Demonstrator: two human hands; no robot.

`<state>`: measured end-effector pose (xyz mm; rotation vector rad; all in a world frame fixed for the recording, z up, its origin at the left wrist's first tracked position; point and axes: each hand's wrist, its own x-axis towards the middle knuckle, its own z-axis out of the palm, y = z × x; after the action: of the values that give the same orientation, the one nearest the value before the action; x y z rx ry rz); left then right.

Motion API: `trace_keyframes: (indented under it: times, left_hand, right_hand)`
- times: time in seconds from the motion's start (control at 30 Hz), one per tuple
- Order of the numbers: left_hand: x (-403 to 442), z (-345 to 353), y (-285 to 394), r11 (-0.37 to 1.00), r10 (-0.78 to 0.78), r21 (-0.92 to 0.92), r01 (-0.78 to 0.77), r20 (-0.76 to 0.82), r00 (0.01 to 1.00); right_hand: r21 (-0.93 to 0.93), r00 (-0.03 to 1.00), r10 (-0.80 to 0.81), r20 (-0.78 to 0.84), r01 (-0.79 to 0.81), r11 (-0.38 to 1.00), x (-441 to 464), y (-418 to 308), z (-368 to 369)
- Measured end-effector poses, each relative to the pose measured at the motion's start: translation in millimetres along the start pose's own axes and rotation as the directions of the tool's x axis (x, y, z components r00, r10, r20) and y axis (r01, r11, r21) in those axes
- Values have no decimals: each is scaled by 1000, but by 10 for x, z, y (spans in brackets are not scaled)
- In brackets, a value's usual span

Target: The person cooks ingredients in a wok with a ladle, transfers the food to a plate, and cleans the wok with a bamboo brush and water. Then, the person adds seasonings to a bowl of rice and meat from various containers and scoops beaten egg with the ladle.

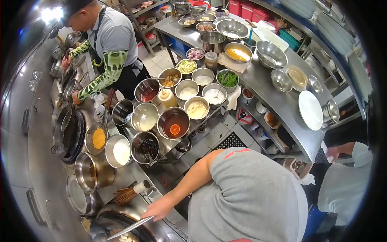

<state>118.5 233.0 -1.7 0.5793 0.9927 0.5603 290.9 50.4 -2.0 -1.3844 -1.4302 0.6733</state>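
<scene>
My right hand (158, 207) reaches down to the lower left, its fingers wrapped around the handle of a long metal ladle (131, 228). The ladle slants into a wok (147, 233) at the bottom edge, where pale chunks of food (128, 238) show. Part of the ladle's head and most of the wok are cut off by the frame. Just above that hand, a bamboo wok brush (128, 194) with a white-wrapped handle lies on the counter. My left hand is out of view; only a small bit of skin appears at the bottom edge.
Several steel pots of sauces and chopped ingredients crowd the stand, among them a red-brown liquid (168, 121) with an orange slice. A co-worker (117, 36) in patterned sleeves works at the stove. Bowls (271, 54) and a white plate (310, 109) cover the steel table. Another person (344, 181) stands right.
</scene>
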Motion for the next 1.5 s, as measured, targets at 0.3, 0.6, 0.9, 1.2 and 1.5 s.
trace_keyframes:
  times: [0.3, 0.6, 0.9, 1.2, 1.5]
  left_hand:
    - [-530, -150, -26, 981, 52, -181, -63, -67, 996]
    - [-1324, -501, 72, 892, 63, -433, -126, -158, 985]
    - [-1296, -1191, 198, 892, 185, -376, -251, -205, 961]
    - [-648, -675, -468, 741, 194, -634, -222, -114, 974]
    - [-1373, -907, 99, 885, 110, -410, -223, -283, 953]
  right_hand:
    - [324, 903, 108, 417, -259, 910, 165, -652, -564]
    - [357, 790, -5, 613, -271, 894, 157, -794, -1150]
    - [385, 680, 104, 726, -526, 758, 191, -740, -920]
    - [348, 814, 322, 484, -516, 783, 448, -938, -561]
    - [349, 800, 376, 467, -558, 753, 532, -803, -686]
